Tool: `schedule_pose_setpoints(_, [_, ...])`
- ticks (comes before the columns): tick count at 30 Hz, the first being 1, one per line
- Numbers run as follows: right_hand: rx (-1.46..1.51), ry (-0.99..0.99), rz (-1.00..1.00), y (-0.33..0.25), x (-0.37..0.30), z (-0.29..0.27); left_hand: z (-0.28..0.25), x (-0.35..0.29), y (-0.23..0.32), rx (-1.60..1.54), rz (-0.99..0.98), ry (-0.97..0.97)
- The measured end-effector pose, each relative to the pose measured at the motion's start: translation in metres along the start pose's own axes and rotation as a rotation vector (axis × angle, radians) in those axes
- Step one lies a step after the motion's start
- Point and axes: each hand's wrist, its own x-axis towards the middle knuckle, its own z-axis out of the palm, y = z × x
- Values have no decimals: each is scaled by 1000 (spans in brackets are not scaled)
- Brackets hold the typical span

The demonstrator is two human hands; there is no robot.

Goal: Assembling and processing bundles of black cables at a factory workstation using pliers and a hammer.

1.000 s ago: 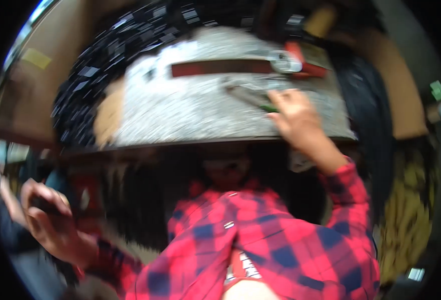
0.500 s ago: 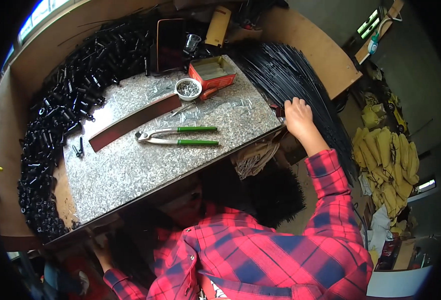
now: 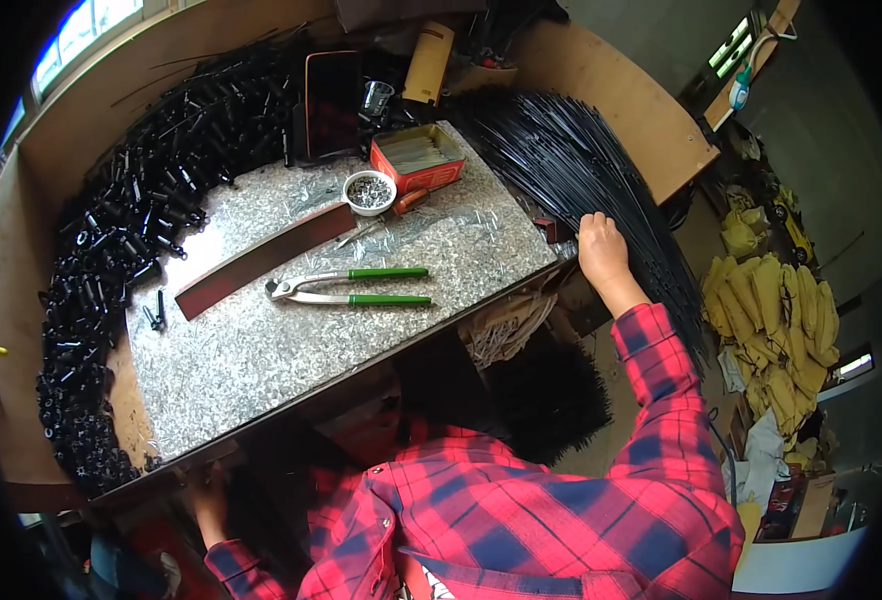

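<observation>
Your right hand (image 3: 603,248) curls beside the thin black rods (image 3: 586,165) at upper right, your left hand (image 3: 206,498) sits lower left, either's hold indiscernible; rods probably light, springy, slightly slick, best pinched near an end.

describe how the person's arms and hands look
The right sleeve and left sleeve are long, in red and dark blue plaid, reaching about to the wrists. The right hand is bare, with no glove or watch visible. The left hand sits in shadow, partly hidden; it looks ungloved, but finer details cannot be made out.
</observation>
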Motion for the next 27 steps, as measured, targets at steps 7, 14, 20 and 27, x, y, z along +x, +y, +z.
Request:
schedule_pose_setpoints(7, [170, 6, 95, 7, 11, -25, 0, -6, 16, -111, -6, -27])
schedule_pose_setpoints(14, [84, 61, 241, 46, 45, -32, -4, 0, 4, -24, -27, -146])
schedule_pose_setpoints(20, [253, -126, 253, 57, 58, -42, 2, -4, 2, -106, -101, -157])
schedule_pose_setpoints(27, [235, -58, 273, 62, 66, -37, -2, -6, -3, -129, -102, -172])
